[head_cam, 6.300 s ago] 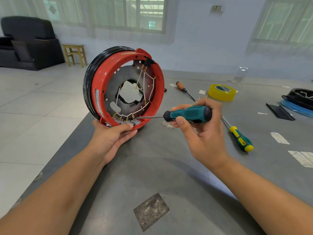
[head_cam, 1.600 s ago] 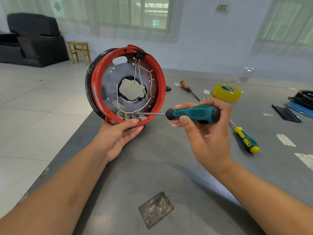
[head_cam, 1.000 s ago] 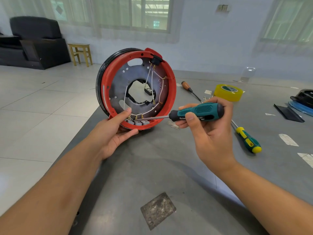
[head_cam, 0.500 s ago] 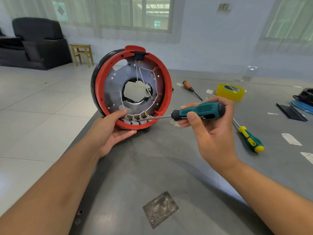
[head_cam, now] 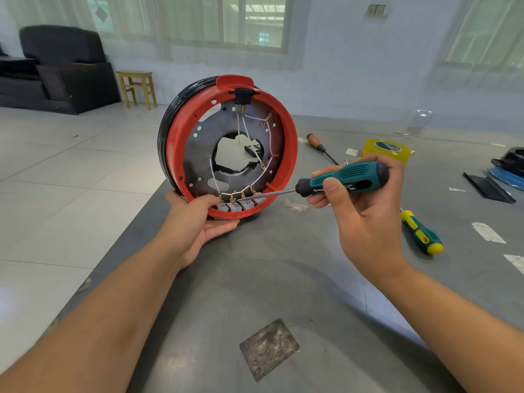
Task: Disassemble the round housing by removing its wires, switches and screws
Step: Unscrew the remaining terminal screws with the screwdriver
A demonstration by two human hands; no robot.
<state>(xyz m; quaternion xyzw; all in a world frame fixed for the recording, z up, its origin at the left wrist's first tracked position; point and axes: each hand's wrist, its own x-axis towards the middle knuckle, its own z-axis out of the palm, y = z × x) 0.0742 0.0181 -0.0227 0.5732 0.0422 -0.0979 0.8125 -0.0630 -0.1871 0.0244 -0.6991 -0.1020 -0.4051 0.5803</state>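
At frame centre, the round housing [head_cam: 231, 146], containing white wires [head_cam: 268, 140] and grey switches [head_cam: 239, 206], is being gripped underneath by the left hand [head_cam: 198, 222]. The screwdriver [head_cam: 340, 181] is being clasped by the right hand [head_cam: 363, 219], its tip at the switches. Since half a second ago, the housing is being held more upright.

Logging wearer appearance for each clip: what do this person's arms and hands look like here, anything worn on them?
Both forearms are bare up to the frame edge, with no sleeve in view. The left hand and right hand wear no gloves. No ring, watch, wristband, bandage or marking shows on the parts visible. The fingernails that show are short and unpainted.
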